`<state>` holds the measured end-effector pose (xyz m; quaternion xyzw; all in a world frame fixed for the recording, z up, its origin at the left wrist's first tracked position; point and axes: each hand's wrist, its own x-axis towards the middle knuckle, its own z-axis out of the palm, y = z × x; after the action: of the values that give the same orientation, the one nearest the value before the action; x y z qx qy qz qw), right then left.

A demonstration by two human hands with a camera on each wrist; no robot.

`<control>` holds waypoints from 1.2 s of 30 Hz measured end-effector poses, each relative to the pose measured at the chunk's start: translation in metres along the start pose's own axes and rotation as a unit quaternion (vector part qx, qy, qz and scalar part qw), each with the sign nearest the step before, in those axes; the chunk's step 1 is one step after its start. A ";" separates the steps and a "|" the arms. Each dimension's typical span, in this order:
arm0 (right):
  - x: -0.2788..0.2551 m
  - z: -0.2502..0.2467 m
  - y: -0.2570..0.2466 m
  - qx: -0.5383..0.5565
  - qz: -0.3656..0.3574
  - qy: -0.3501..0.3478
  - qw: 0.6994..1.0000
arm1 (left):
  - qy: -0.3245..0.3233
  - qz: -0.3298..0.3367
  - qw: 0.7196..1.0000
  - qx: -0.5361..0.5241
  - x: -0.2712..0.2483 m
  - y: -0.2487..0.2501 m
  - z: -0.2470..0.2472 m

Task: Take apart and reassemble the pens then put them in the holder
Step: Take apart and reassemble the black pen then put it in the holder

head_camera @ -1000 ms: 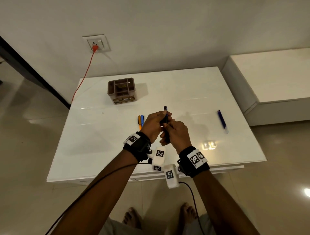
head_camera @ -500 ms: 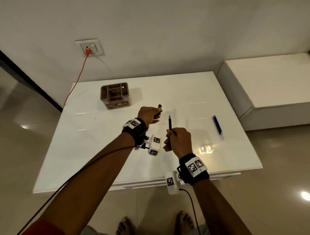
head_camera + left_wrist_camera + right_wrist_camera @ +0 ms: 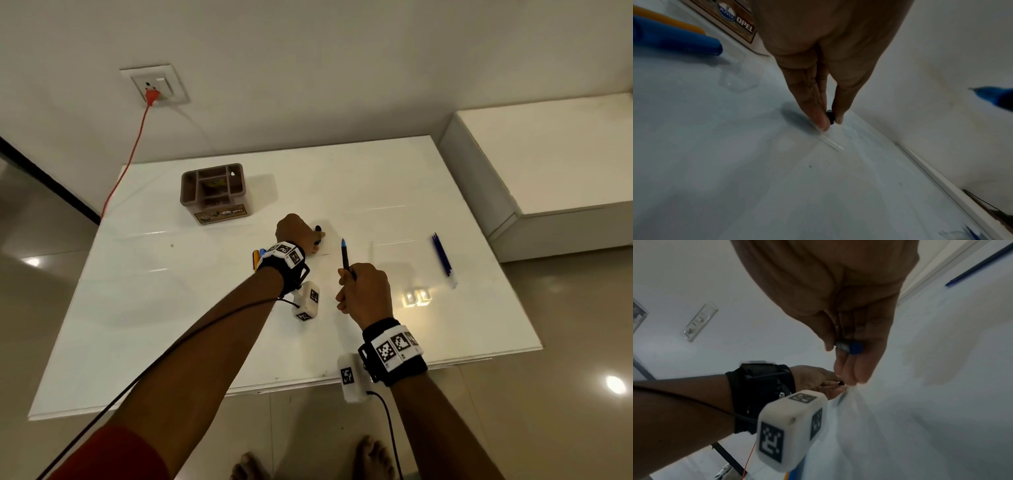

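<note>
Far left: orange cable point(image 3: 126, 164) runs from the wall socket point(image 3: 154, 88) down past the table's back-left corner. White table point(image 3: 171, 325), glossy top.

Brown pen holder point(image 3: 215, 192) stands upright at back-left of the table, compartments open to the top; printed label on the front face. No pens visible in it.

Just left of the left wrist: orange pen point(image 3: 256, 259) and blue pen point(image 3: 262, 253) lie side by side on the table, touching or nearly so, partly hidden behind the wristband. Left wrist view shows them as blunt ends at the top-left, blue pen point(image 3: 674, 39) in front of orange point(image 3: 668, 21).

Left hand point(image 3: 298, 232) is down at the table, mid-table, right of the holder. Thumb and fingertips point(image 3: 821, 120) pinch a small black pen cap point(image 3: 830, 117) right at the surface; cannot tell if the cap touches the table.

Right hand point(image 3: 364, 294) is held above the table, nearer the front edge, well apart from the left hand. Fingers curled round a dark pen body point(image 3: 346, 258), blue tip up and tilted slightly away. Right wrist view: the blue end point(image 3: 855, 348) shows between the fingers.

Right side of the table: two blue refills or thin pens point(image 3: 442, 255) lie side by side, can't tell which. Small bright reflection point(image 3: 418, 296) on the top between them and the right hand.
</note>
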<state>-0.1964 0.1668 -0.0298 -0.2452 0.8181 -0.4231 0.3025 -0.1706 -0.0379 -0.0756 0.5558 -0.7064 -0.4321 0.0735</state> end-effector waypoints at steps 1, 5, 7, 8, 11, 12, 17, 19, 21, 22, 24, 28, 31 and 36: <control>0.001 0.000 0.001 -0.001 0.000 -0.001 1.000 | -0.004 -0.004 1.000 0.000 0.001 -0.001 0.001; 0.003 0.000 0.002 0.022 0.013 -0.013 1.000 | -0.003 0.011 0.999 0.032 -0.006 -0.001 -0.003; 0.003 0.000 0.001 0.033 0.014 -0.020 0.999 | -0.002 0.037 0.999 0.002 -0.026 0.005 -0.011; 0.003 -0.001 0.000 0.043 0.018 -0.028 0.999 | -0.008 0.052 0.998 -0.041 -0.040 0.006 -0.016; 0.000 -0.001 -0.006 0.088 0.032 -0.061 0.994 | -0.079 0.059 0.980 -0.173 -0.090 0.005 -0.035; -0.002 -0.001 -0.008 0.099 0.029 -0.075 0.992 | -0.111 0.047 0.970 -0.210 -0.104 0.002 -0.041; -0.013 0.006 -0.020 0.154 0.003 -0.149 0.977 | -0.202 0.040 0.914 -0.349 -0.136 -0.023 -0.046; -0.016 0.009 -0.023 0.157 0.000 -0.178 0.972 | -0.202 0.043 0.906 -0.369 -0.134 -0.029 -0.042; -0.016 0.008 -0.023 0.155 0.012 -0.203 0.967 | -0.195 0.036 0.901 -0.386 -0.130 -0.033 -0.040; -0.017 0.007 -0.023 0.154 0.017 -0.208 0.966 | -0.194 0.028 0.895 -0.400 -0.130 -0.034 -0.039; -0.017 0.005 -0.023 0.143 0.020 -0.204 0.968 | -0.196 0.005 0.880 -0.432 -0.127 -0.038 -0.039; -0.014 0.009 -0.023 0.082 0.003 -0.160 0.984 | -0.174 -0.006 0.867 -0.467 -0.126 -0.041 -0.035; -0.010 0.017 -0.018 0.010 -0.020 -0.108 0.994 | -0.132 -0.009 0.877 -0.461 -0.129 -0.035 -0.030; -0.012 0.024 -0.013 -0.052 -0.047 -0.039 0.997 | -0.066 -0.049 0.884 -0.461 -0.129 -0.026 -0.032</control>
<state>-0.1698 0.1548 -0.0267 -0.3155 0.8139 -0.3839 0.3012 -0.0850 0.0542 -0.0256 0.4635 -0.4024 -0.7476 0.2537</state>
